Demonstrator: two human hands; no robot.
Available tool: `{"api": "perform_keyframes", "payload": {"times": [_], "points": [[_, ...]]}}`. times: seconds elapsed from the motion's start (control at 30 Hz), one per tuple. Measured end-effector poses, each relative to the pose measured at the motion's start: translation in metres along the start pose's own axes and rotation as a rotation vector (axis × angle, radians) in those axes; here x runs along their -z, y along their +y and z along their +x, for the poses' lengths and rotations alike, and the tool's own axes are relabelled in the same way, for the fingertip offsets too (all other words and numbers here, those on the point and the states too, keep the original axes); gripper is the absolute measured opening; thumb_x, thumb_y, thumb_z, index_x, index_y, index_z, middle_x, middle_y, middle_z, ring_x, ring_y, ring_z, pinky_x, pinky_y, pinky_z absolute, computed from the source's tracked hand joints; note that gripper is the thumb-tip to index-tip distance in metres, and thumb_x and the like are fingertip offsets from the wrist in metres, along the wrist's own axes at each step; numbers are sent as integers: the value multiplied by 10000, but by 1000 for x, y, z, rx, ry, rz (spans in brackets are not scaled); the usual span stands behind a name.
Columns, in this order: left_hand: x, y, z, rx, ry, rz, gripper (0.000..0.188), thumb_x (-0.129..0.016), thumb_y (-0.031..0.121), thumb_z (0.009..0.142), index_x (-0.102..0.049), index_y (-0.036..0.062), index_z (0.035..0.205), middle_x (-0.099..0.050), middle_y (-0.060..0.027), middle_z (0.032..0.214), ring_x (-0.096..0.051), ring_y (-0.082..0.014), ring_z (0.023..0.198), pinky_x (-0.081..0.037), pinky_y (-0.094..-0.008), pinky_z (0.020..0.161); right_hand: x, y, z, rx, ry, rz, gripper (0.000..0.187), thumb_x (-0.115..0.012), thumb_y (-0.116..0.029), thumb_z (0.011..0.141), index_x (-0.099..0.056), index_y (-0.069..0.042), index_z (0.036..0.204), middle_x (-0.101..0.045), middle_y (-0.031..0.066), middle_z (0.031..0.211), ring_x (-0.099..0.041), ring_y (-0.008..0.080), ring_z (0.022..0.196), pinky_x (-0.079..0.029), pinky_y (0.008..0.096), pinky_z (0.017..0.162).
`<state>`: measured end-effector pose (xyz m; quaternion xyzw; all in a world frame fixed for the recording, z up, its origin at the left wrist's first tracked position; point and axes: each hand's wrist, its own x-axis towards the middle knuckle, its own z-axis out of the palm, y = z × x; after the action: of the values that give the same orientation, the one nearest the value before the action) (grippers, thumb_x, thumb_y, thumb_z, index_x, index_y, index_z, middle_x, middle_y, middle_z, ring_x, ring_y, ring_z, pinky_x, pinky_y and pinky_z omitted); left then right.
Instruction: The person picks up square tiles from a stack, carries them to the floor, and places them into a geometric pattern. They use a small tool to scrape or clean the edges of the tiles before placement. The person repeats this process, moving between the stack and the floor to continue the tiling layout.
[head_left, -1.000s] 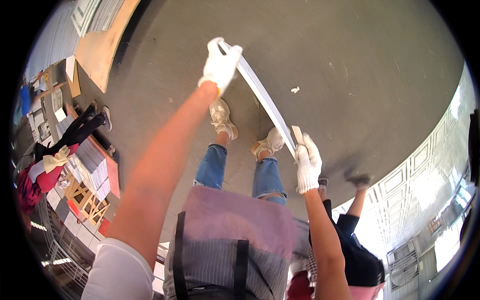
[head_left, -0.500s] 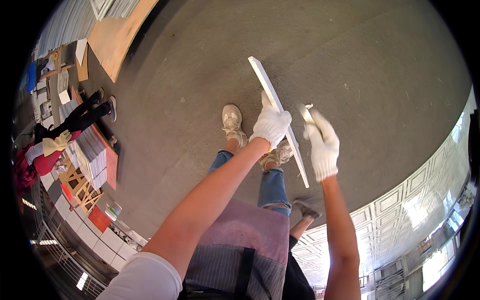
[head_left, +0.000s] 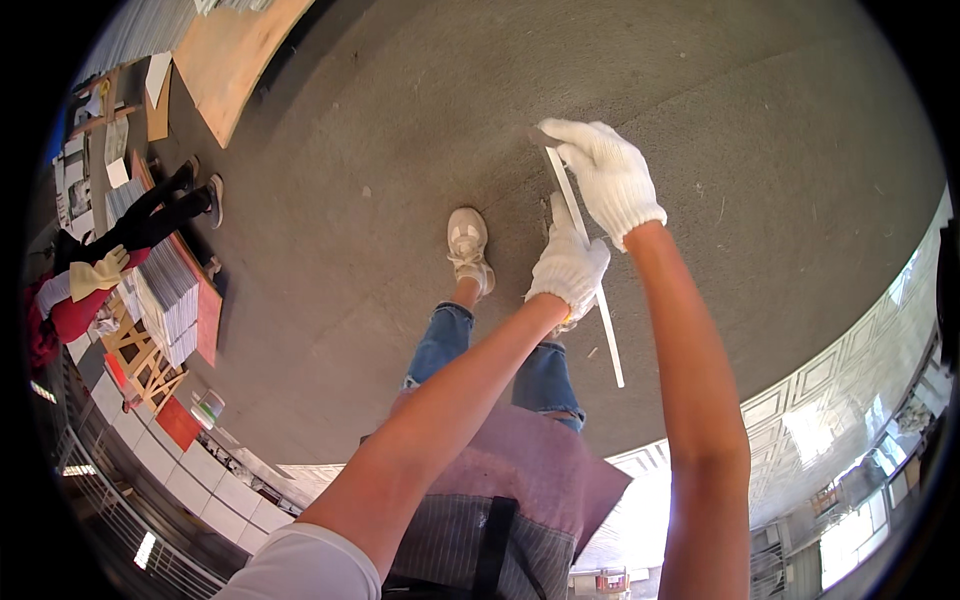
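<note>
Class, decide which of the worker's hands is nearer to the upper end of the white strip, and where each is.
Right. The right hand is at the white strip's upper end, while the left hand grips the strip lower, around its middle.

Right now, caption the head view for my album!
Gloved left hand holds a white strip; gloved right hand at its upper end.

A hand can pass over the open grey floor across the top centre and right of the frame. Near the middle, the white strip slants across the way, with the left hand around it and the right hand at its upper end. A wooden board blocks the upper left; patterned white panelling bounds the lower right.
</note>
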<state>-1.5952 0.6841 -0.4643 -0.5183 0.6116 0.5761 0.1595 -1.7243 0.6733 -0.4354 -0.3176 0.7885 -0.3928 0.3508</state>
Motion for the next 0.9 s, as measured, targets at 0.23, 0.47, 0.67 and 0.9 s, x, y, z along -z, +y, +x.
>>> {"api": "perform_keyframes", "payload": {"times": [0.23,0.47,0.67,0.9], "points": [[8,9,-4,-6,-36,-7,874,-552,215,842,-63,56,1550,-353,-328,1470,-503,-470,1246,-418,-464,1056,-2,-3,18,80,51,-64,255,-570,-112,948,-699,-199,1150,-656,102,1035,-638,282,954,-518,358,850],[9,-3,-1,-44,-1,-22,881,-555,216,847,-51,43,1550,-318,-323,1500,-486,-461,1275,-411,-450,1066,-2,-2,-8,-17,-39,-38,257,-559,-136,951,-696,-204,1157,-659,92,1036,-633,284,978,-507,369,848],[7,5,-4,-21,-43,2,897,-575,234,849,-49,27,1546,-279,-323,1521,-474,-452,1294,-401,-441,1080,3,-9,0,33,3,-81,275,-531,-115,955,-693,-205,1159,-655,116,1034,-634,294,964,-508,374,861],[14,10,-8,61,-38,-56,890,-586,193,849,-42,93,1545,-535,-320,1323,-590,-430,1169,-444,-440,1041,41,34,-85,-551,231,530,338,-638,-107,926,-638,-31,1255,-690,81,1074,-611,122,791,-527,261,717]]}}
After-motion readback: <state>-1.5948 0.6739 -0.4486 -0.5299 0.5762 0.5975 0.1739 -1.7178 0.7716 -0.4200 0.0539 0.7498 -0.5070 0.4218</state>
